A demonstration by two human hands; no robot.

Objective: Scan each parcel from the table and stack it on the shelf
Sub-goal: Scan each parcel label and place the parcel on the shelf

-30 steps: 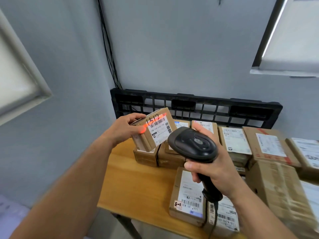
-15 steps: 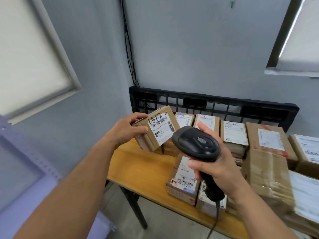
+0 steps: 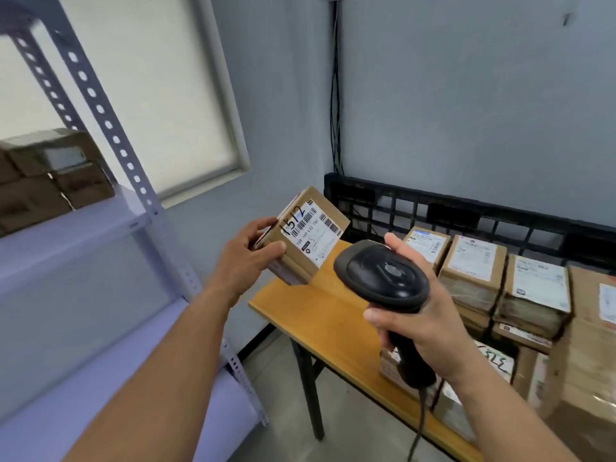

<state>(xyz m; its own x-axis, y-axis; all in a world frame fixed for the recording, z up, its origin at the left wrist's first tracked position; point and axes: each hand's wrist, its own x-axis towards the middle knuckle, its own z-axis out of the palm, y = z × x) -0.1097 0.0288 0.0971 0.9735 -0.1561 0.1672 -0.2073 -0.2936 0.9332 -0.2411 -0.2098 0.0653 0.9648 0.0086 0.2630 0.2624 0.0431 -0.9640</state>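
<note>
Holding the small parcel (image 3: 310, 235) in our left hand (image 3: 246, 258), we have it raised over the left end of the table (image 3: 320, 308), tilted, with its label marked 1512 facing us. Our thumb lies across the near brown face and the other fingers (image 3: 263, 226) curl round the far left edge, so the box sits clamped between them. Our right hand (image 3: 423, 315) is wrapped round the grip of the black scanner (image 3: 383, 275), just right of the parcel and apart from it. More parcels (image 3: 473, 268) crowd the table at right. The grey shelf (image 3: 66, 238) at left carries stacked boxes (image 3: 50, 175).
</note>
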